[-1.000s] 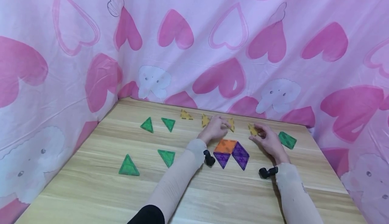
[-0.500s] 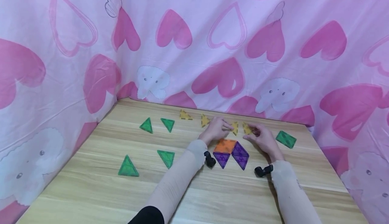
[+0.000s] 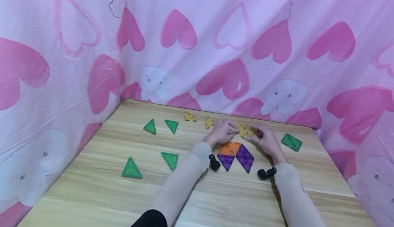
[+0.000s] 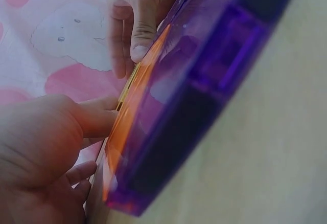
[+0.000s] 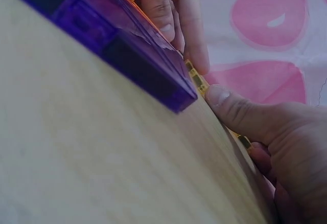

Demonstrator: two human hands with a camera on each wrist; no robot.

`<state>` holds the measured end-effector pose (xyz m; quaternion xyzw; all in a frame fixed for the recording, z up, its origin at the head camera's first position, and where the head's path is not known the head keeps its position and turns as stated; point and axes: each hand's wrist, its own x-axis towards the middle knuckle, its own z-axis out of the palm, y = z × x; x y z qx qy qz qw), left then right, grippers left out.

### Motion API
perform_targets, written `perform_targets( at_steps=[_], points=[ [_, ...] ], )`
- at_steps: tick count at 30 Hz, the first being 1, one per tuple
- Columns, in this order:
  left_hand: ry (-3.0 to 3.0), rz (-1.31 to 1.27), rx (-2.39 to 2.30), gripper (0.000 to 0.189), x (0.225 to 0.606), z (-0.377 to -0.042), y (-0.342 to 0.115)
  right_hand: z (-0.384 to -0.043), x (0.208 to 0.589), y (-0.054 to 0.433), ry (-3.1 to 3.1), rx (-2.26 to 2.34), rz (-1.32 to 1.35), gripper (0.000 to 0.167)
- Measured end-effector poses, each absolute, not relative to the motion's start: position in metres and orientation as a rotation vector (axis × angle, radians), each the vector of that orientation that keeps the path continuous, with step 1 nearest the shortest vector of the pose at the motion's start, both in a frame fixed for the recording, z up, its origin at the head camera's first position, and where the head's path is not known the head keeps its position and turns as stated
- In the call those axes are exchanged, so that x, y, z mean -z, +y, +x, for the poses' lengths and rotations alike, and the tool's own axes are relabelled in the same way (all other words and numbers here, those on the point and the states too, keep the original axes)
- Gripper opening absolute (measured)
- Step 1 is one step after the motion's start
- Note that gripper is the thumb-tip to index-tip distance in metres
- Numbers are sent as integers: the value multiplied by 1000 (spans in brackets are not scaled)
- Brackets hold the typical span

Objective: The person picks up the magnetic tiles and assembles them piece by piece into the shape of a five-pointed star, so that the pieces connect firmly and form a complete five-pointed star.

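Observation:
Two yellow triangular magnetic tiles lie side by side just behind an orange tile [image 3: 229, 149], their near edges together in the head view. My left hand [image 3: 221, 132] pinches the left yellow tile [image 3: 241, 131] at its outer edge with thumb and forefinger. On the other side, my right hand [image 3: 267, 143] grips the right yellow tile [image 3: 249, 130], its thumb [image 5: 219, 96] along the near edge in the right wrist view. Purple triangular tiles [image 3: 245, 158] adjoin the orange one at its front and right; a purple edge [image 4: 204, 96] fills much of the left wrist view.
Two more yellow triangles, one of them a tile [image 3: 189, 117] near the back edge, lie left of my hands. Several green triangles [image 3: 131, 169] are spread over the left of the wooden table [image 3: 92, 192]. A green rectangular tile [image 3: 291, 142] lies right of my right hand.
My right hand has brought its yellow tile leftward. The left yellow tile has shifted right and toward me with my left fingers, and the two tiles now lie together.

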<state>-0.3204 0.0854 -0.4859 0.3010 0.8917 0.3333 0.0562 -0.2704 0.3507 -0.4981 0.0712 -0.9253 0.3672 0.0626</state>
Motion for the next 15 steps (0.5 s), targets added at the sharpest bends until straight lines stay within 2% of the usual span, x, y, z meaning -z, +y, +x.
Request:
perform_targets(
  at_steps=[15],
  points=[
    [2716,994,-933,41,485,-318,85,-270,498,350,-2791,-1087,235,74]
  ],
)
